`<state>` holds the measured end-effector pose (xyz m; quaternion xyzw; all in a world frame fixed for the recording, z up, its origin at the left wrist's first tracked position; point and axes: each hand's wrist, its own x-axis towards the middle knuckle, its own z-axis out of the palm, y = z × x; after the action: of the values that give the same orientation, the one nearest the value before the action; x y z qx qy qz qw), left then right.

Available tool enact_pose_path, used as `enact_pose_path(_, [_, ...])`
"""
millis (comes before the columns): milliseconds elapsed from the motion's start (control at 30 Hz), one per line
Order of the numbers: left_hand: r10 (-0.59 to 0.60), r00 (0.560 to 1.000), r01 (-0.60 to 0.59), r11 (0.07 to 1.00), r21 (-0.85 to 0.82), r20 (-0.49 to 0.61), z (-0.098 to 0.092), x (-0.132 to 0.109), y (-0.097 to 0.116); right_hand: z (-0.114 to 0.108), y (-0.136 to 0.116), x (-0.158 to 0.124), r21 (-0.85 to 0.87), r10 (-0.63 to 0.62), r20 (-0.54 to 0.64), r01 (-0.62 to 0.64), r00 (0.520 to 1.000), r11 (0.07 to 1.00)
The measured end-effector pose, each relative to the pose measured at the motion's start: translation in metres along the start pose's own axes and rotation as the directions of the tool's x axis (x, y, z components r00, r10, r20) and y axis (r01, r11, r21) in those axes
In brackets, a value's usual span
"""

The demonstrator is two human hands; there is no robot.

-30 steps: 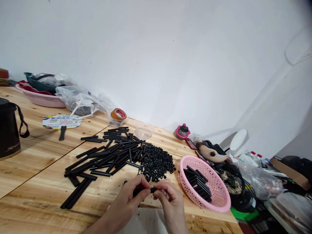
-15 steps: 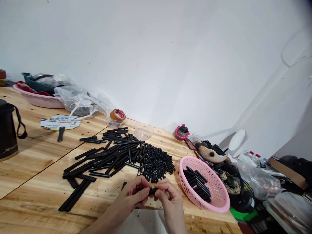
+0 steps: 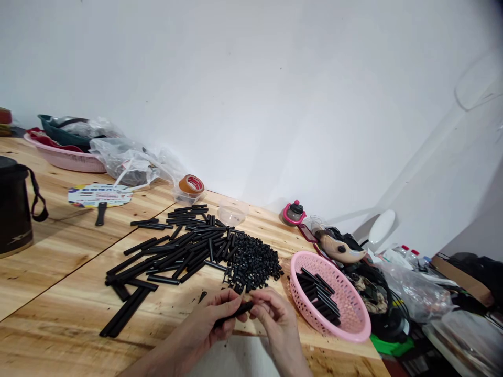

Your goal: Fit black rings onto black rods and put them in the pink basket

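My left hand (image 3: 212,317) grips a thin black tube (image 3: 236,313) that runs across to my right hand (image 3: 273,319), whose fingertips pinch its far end. Ahead of my hands lies a loose heap of long black tubes (image 3: 176,256), with a mound of short black cut pieces (image 3: 253,264) beside it. A pink plastic basket (image 3: 302,262) stands to the right of my right hand. It holds a bundle of black tubes (image 3: 317,297). A small black piece (image 3: 202,296) lies on the wooden table (image 3: 58,293) just past my left hand.
A clear plastic cup (image 3: 233,212) and a tape roll (image 3: 191,184) stand behind the heap. Plastic bags (image 3: 126,162) and another pink basket (image 3: 65,159) sit far left, near a dark bucket (image 3: 13,207). Cluttered bags and cables (image 3: 412,288) crowd the right side.
The black tube now shows a longer stretch between my hands, slanting from lower left to upper right. My hands have shifted slightly, and the view has moved a little.
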<state>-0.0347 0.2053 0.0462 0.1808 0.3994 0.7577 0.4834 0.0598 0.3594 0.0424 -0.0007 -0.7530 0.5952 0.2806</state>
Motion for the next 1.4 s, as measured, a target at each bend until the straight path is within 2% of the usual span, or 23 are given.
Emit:
enact_pose_path(300, [-0.028,1.0,0.027,0.999,-0.022,-0.011,-0.007,0.006,-0.007,0.003,-0.002,0.0,0.112,0.004,0.043,-0.009,0.999,0.994])
enact_pose_path(467, [-0.048,0.998,0.052,0.992,-0.115,0.036,-0.008,0.005,-0.008,0.006,0.005,-0.001,0.231,0.041,0.005,-0.041,0.999,0.972])
enact_pose_path(733, [-0.124,0.992,0.122,0.974,-0.191,0.002,-0.013,0.007,-0.012,0.009,0.01,-0.001,0.28,0.091,0.018,-0.092,0.996,0.955])
enact_pose_path(933, [-0.181,0.982,0.188,0.923,-0.335,0.051,-0.015,0.009,-0.012,0.012,0.011,-0.001,0.252,0.104,0.005,-0.102,0.995,0.962])
enact_pose_path(1033, [-0.201,0.979,0.201,0.911,-0.361,0.039,-0.014,0.01,-0.011,0.008,0.015,0.002,0.232,0.075,0.014,-0.077,0.997,0.97])
enact_pose_path(1267, [-0.18,0.984,0.172,0.94,-0.295,0.0,-0.011,0.009,-0.007,0.001,0.018,0.004,0.192,0.137,0.047,-0.144,0.989,0.971])
enact_pose_path(1400, [-0.177,0.984,0.169,0.951,-0.259,-0.007,-0.01,0.008,-0.007,0.001,0.011,0.005,0.147,0.095,0.046,-0.101,0.994,0.984])
